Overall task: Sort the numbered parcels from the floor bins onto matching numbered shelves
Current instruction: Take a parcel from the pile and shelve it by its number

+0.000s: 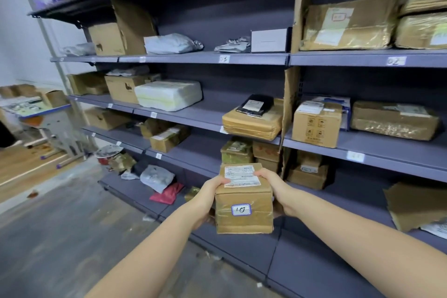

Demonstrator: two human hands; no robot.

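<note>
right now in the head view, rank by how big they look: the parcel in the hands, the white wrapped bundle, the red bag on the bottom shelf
1. White wrapped bundle
2. Parcel gripped by the left hand and right hand; it is nearest the camera, so its true rank against the bundle is unsure
3. Red bag

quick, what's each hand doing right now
Left hand: fingers curled round the left side of the brown parcel marked 10, holding it.
Right hand: grips the same parcel's right side.
</note>
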